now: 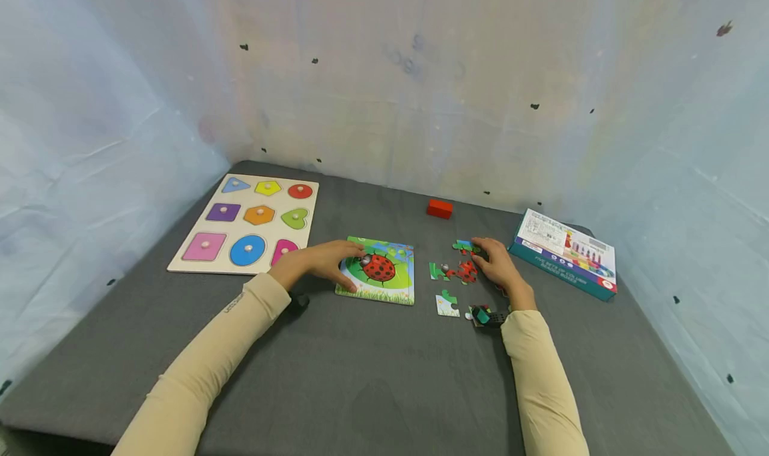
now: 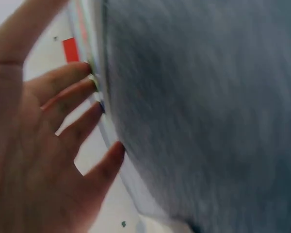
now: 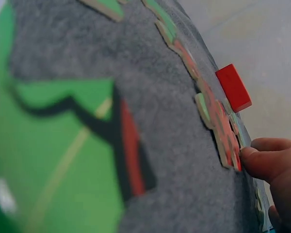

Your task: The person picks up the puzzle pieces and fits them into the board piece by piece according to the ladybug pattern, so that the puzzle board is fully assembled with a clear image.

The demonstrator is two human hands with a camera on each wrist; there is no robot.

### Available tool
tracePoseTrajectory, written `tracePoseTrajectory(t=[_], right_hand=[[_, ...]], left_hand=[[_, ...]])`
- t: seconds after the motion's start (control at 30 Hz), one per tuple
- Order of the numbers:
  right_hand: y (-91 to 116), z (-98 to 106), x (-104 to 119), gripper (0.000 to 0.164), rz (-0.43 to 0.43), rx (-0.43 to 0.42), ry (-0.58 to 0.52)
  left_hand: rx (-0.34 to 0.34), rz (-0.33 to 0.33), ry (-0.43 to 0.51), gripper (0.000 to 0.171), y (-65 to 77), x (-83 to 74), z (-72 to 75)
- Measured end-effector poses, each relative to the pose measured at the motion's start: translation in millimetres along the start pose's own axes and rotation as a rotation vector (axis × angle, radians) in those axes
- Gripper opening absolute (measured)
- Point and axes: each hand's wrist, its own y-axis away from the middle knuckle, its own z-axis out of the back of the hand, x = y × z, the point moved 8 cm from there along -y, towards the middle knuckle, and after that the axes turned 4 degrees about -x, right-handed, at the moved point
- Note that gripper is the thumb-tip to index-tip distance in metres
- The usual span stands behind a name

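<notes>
The fingers (image 1: 350,249) of my left hand (image 1: 321,261) are spread and loose, gripping nothing, over the left side of a flat, square green-and-blue picture board (image 1: 387,269) with a red ladybug on it; my right hand (image 1: 497,264) reaches down beside it, thumb and forefinger close together at a small blue, green and red jigsaw piece (image 1: 462,246), though I cannot tell whether they pinch it. That piece lies right of the board on the grey cloth-covered counter (image 1: 336,362), just beyond some red, black-spotted jigsaw pieces (image 1: 466,272), while a white-and-green jigsaw piece (image 1: 447,304) lies nearer me. Farther back sits a red rectangular block (image 1: 440,208); a cream board with coloured knobbed shapes (image 1: 281,201) lies to my left, and a flat teal-and-white printed box (image 1: 565,252) to my right
</notes>
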Motion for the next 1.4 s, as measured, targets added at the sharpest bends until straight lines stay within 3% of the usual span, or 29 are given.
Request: tracePoseTrajectory(t=[0.23, 0.43, 0.7, 1.03, 1.4], right_hand=[[3.4, -2.8, 1.5, 0.04, -0.015, 0.015, 0.006], [2.3, 0.7, 6.2, 0.037, 0.042, -0.028, 0.005], [-0.7, -2.1, 13.6, 0.036, 0.046, -0.096, -0.029], [-15.6, -21.1, 75.8, 0.034, 0.213, -0.138, -0.152], [-28.3, -52.0, 130.1, 0.031, 0.318, -0.094, -0.194]], left_hand=[[0.04, 0.014, -0.033, 0.083, -3.2, 0.3, -2.4], [0.035, 0.025, -0.032, 0.085, -2.8, 1.2, -1.7], [0.02, 0.015, -0.026, 0.087, -2.7, 1.1, -1.5], [-0.007, -0.026, -0.04, 0.086, -2.2, -1.3, 0.2], [-0.009, -0.029, -0.068, 0.086, -7.2, 2.1, -1.9]])
